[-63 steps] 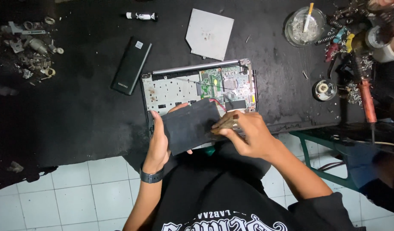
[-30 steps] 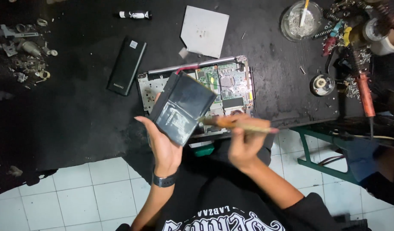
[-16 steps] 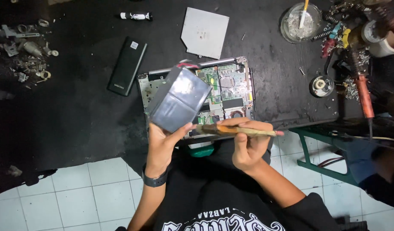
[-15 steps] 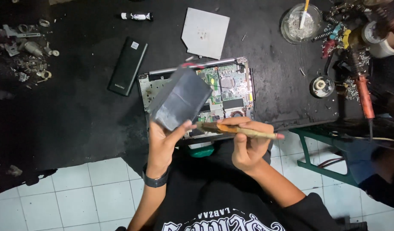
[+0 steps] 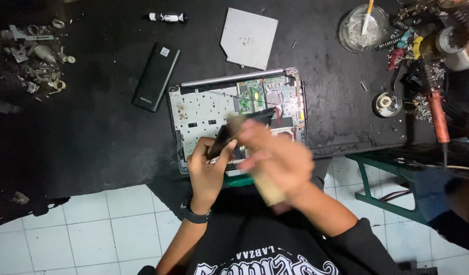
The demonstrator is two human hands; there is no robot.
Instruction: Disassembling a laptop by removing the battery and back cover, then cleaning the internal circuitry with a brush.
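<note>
An opened laptop base (image 5: 204, 109) lies on the black bench with its circuit board exposed at the right. My left hand (image 5: 206, 170) holds a thin dark panel (image 5: 222, 142) above it, tilted nearly edge-on to the camera. My right hand (image 5: 278, 158) is blurred with motion just right of the panel. It grips a wooden-handled brush (image 5: 269, 191) whose pale end reaches the panel's top near the board. A dark watch band sits on my left wrist.
A black rectangular power bank (image 5: 155, 76) and a grey square plate (image 5: 249, 36) lie behind the laptop. At the right are a glass dish (image 5: 362, 28), a round metal part (image 5: 386, 103) and a soldering iron (image 5: 438, 117). Metal scraps (image 5: 38, 61) are piled far left; a green frame (image 5: 377, 178) stands below.
The dark panel has turned from face-on to nearly edge-on and dropped toward the laptop. My right hand has swung left with the brush onto the panel and is now blurred.
</note>
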